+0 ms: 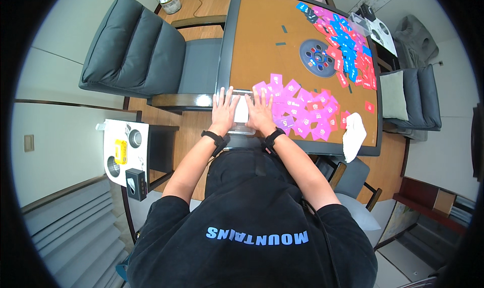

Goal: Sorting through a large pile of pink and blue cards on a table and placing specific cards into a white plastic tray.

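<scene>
My left hand (224,112) lies flat with fingers apart on the left side of a clear plastic box (242,129) at the table's near left corner. On the box's right side rests my right hand (261,110), also flat, its fingers spread. Between the two hands a white rectangular surface (241,109) shows; whether it is a card or a lining cannot be told. Just right of my right hand, pink cards (293,104) lie in a loose, overlapping spread with some red cards (315,105) among them. Both hands hide the box's side edges.
Blue cards (348,42) and red ones cover the table's far right, beside a round dark tray (318,58). A white cloth (354,136) hangs over the near right edge. An armchair (136,53) and a side table (143,136) with a tissue box (136,184) stand left.
</scene>
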The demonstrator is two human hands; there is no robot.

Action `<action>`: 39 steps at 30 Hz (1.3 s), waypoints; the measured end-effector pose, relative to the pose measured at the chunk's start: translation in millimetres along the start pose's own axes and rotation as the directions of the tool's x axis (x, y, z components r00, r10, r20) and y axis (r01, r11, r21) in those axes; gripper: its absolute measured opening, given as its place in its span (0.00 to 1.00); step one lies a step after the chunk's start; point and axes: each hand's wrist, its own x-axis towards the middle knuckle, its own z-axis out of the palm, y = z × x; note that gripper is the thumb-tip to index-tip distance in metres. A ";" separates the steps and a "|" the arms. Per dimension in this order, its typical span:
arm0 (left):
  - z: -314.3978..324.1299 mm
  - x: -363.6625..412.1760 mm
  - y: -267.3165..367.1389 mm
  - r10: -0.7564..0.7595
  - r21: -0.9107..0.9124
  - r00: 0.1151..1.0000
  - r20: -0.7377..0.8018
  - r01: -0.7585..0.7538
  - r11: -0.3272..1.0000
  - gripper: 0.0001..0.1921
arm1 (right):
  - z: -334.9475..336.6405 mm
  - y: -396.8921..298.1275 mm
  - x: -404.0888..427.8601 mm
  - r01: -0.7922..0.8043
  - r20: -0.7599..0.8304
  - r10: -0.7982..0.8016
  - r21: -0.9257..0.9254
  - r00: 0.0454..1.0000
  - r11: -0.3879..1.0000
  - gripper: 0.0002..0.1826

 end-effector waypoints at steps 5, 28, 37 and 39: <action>-1.5 4.4 -5.5 0.027 0.105 1.000 -0.008 -0.026 0.994 0.68 | -1.1 -0.7 4.1 -0.010 0.053 0.009 0.018 0.999 1.000 0.67; -21.5 20.0 -3.0 0.071 0.273 0.991 0.115 -0.101 0.957 0.69 | 3.1 -14.4 24.1 0.057 0.038 -0.053 -0.109 0.998 0.992 0.65; -3.8 22.5 -5.7 0.108 0.326 0.994 0.012 -0.106 0.940 0.64 | 7.5 -12.1 28.7 0.104 0.056 -0.099 -0.093 0.994 0.990 0.67; -2.3 21.2 -5.0 0.104 0.337 0.995 0.007 -0.101 0.936 0.63 | 12.4 -10.5 29.6 0.117 0.025 -0.115 -0.095 0.993 0.989 0.66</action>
